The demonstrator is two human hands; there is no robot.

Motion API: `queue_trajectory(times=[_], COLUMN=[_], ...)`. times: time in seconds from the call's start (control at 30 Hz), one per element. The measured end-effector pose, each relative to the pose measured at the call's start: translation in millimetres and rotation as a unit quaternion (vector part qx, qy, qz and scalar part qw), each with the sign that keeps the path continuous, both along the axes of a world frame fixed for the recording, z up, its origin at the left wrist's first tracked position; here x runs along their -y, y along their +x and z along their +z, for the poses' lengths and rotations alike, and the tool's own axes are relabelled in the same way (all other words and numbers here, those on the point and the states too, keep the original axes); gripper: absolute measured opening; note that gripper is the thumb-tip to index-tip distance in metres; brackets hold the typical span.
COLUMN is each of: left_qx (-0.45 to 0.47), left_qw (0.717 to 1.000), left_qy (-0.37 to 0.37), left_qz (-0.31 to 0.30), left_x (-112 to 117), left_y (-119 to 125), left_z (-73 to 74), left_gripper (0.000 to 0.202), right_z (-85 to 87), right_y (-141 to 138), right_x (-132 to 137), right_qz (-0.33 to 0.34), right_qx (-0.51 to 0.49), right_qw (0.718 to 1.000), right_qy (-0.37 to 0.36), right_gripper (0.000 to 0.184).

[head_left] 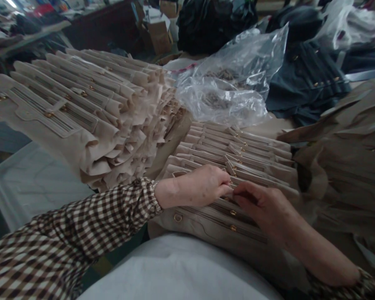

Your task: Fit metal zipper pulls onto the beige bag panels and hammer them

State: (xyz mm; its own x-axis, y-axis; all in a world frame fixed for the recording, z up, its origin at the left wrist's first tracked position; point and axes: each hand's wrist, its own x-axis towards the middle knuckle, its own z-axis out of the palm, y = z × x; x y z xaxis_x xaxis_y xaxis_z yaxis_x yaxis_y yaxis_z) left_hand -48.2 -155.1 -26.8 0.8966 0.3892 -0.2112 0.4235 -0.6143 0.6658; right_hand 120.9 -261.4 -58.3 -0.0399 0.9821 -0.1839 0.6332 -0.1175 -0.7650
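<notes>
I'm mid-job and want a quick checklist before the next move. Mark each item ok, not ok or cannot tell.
1. Left hand at the row of beige pieces: ok, over its near part.
2. Right hand meeting the left: ok, fingertips close together.
3. Clear view of the spot between the fingertips: not ok, the fingers largely cover it.
4. Firm hold on a piece: cannot tell.
5. Clear plastic bag away from the hands: ok, it lies beyond the row.
6. Left checked sleeve off the fingers: ok, its cuff ends at the wrist.
</notes>
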Motion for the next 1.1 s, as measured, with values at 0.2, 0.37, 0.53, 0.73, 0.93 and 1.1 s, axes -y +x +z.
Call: queue_trajectory(times=[0.2, 0.37, 0.53, 0.73, 0.93, 1.1], left_qx=[-0.042, -0.077, -0.094, -0.065, -0.049, 0.098], left_qw=[0.981, 0.965, 0.965, 0.984, 0.988, 0.976], left_qy=[0.172, 0.233, 0.228, 0.164, 0.143, -0.153], left_qz=[-0.075, -0.093, -0.085, -0.024, 0.010, 0.122], left_x=[5.3, 8.6, 9.9, 12.1, 6.0, -0.5], left_y=[-5.7, -8.4, -7.2, -13.6, -22.7, -12.7], left_z=[-4.0, -1.6, 8.3, 8.8, 1.9, 8.9], left_gripper=[0.022, 0.027, 0.025, 0.023, 0.026, 0.041], right_z=[-5.8, -9.0, -7.2, -7.7, -4.5, 7.6], right_y=[-0.5, -2.3, -2.4, -11.2, -8.8, -12.3], right_x=[2.6, 2.7, 0.2, 1.8, 0.6, -9.7], right_qz=[0.063, 0.069, 0.081, 0.087, 0.092, 0.021], right_qx=[0.142, 0.179, 0.177, 0.243, 0.214, 0.019], right_qw=[0.988, 0.981, 0.981, 0.965, 0.972, 0.990], right_qy=[0.001, 0.015, 0.001, 0.035, 0.037, 0.138], right_gripper=[0.021, 0.019, 0.017, 0.017, 0.013, 0.014])
